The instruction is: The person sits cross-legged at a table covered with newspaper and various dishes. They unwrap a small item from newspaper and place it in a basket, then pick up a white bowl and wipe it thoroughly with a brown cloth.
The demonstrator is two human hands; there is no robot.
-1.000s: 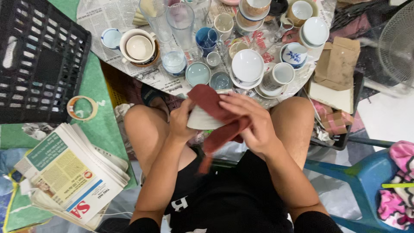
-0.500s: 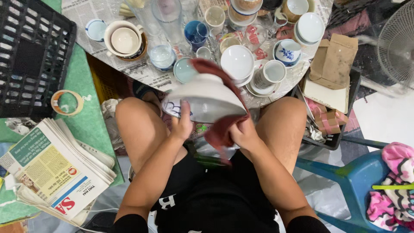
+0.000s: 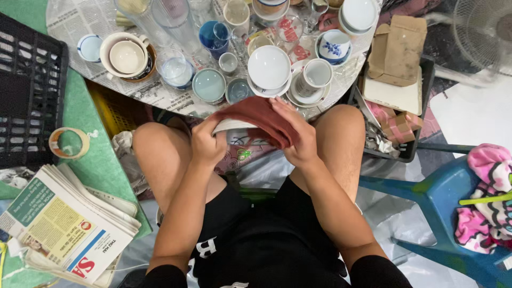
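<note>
Newspaper-covered table (image 3: 80,21) at the top of the frame runs off the upper edge, so the tall glasses (image 3: 160,16) and several cups there are cut short. At the left edge the black crate (image 3: 26,90) is only partly in frame; at the lower left the newspaper stack (image 3: 64,224) loses its corner to the bottom edge. On the right, the blue chair (image 3: 442,208) and the fan (image 3: 482,32) are both clipped.

At centre frame, above your knees and just below the table's rim, you hold a white bowl (image 3: 232,126) almost wholly hidden under a rust-red cloth (image 3: 256,114); only a pale sliver of its rim shows at the left. Its shape and any pattern cannot be made out.

Your left hand (image 3: 207,144) is curled closed around the bowl's left edge, thumb on top. Your right hand (image 3: 298,136) lies over the cloth, fingers bent and pressed onto it, gripping cloth and bowl together.
</note>
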